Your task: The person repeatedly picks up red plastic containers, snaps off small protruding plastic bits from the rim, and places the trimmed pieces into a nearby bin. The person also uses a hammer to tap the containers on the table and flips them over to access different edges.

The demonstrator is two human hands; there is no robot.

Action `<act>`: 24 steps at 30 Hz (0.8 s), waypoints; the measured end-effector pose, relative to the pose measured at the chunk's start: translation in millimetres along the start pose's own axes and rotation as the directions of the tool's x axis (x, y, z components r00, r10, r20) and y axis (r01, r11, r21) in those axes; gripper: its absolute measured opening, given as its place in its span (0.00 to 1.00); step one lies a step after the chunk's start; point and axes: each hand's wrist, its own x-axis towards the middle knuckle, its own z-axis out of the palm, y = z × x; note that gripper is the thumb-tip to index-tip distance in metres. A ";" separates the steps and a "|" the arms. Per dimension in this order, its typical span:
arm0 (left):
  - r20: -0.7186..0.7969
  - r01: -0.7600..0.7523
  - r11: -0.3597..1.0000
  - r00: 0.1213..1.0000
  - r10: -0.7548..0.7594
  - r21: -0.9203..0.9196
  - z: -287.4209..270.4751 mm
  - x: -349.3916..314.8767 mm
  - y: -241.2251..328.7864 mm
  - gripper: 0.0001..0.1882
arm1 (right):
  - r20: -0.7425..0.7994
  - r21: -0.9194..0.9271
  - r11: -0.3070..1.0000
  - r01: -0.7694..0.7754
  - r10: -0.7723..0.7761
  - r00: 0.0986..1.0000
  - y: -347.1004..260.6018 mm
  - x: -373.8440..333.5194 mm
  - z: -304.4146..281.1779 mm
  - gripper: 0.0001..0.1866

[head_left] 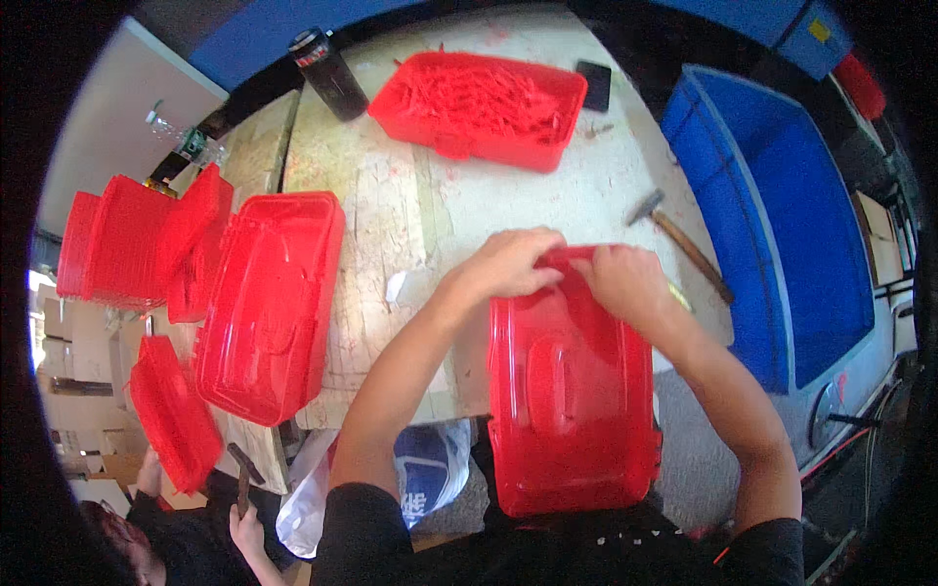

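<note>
A red plastic box (572,420) rests tilted at the table's near edge, close against my body, with its smooth moulded face up. At its far end, my left hand (518,264) has its fingers curled over the left part of the rim. Beside it, my right hand (627,280) grips the same rim, thumb near the middle. What the fingertips press on at the rim is partly hidden. To the left lies a similar red box (274,303).
A red bin (469,146) full of thin red plastic pieces stands at the back, near a dark bottle (328,75) and a black phone (593,86). A hammer (681,244) and blue crate (772,215) are right. Stacked red boxes (127,239) stand left; a co-worker holds another hammer (244,479).
</note>
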 end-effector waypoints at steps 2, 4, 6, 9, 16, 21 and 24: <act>0.021 0.048 0.997 0.999 -0.049 0.057 -5.0 6.4 5.5 0.16 | 0.095 -0.197 0.977 0.088 -0.070 0.993 -7.3 -5.8 -2.9 0.14; 0.022 0.102 0.981 0.994 -0.107 0.164 -7.8 12.1 13.1 0.17 | 0.170 -0.464 0.856 0.226 -0.165 0.972 -19.2 -7.7 -10.9 0.11; -0.011 0.082 0.964 0.997 -0.082 0.252 -9.8 10.9 19.1 0.17 | 0.316 -0.280 0.909 0.307 -0.215 0.924 -10.5 7.1 -29.7 0.10; -0.087 0.285 0.929 0.958 -0.272 0.237 -18.3 -7.0 18.0 0.17 | -0.070 0.000 0.928 0.372 -0.371 0.926 15.0 69.2 -53.9 0.07; -0.285 0.670 0.689 0.742 -0.607 0.276 -65.0 -74.6 -9.2 0.26 | -0.089 -0.228 0.960 0.163 -0.187 0.978 37.9 260.5 -8.1 0.12; -0.272 0.745 0.629 0.667 -0.693 0.223 -61.3 -120.6 0.7 0.33 | -0.131 -0.296 0.889 0.350 -0.401 0.907 39.3 273.0 -1.3 0.09; -0.223 0.817 0.535 0.574 -0.788 0.214 -56.6 -149.8 17.6 0.34 | -0.508 0.141 0.909 0.392 -0.273 0.817 41.0 253.6 -28.0 0.06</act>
